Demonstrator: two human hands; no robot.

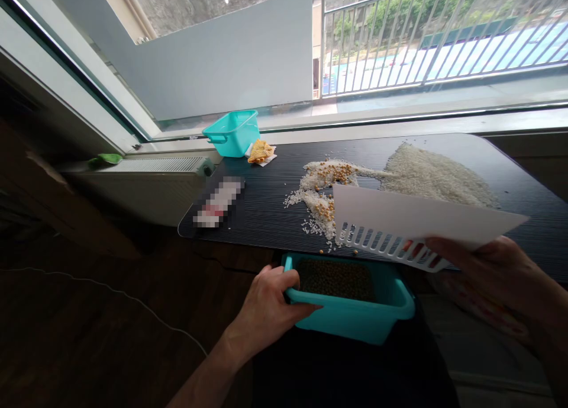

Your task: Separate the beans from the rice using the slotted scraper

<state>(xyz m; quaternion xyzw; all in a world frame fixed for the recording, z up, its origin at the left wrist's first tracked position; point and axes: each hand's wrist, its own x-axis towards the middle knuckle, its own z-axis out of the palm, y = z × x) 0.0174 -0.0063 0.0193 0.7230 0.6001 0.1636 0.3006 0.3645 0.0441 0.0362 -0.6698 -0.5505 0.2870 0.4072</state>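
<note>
My left hand grips the left rim of a teal plastic bin held just below the table's front edge; the bin holds brownish beans. My right hand holds a white slotted tray or lid, tilted over the table edge above the bin. On the black tabletop lies a spread of white rice with a patch of mixed rice and yellow beans beside the white tray. A few loose beans sit at the table's edge.
A second teal bin stands at the table's far left by the window, with a yellow cloth next to it. A blurred flat item lies on the left of the table. A radiator sits to the left.
</note>
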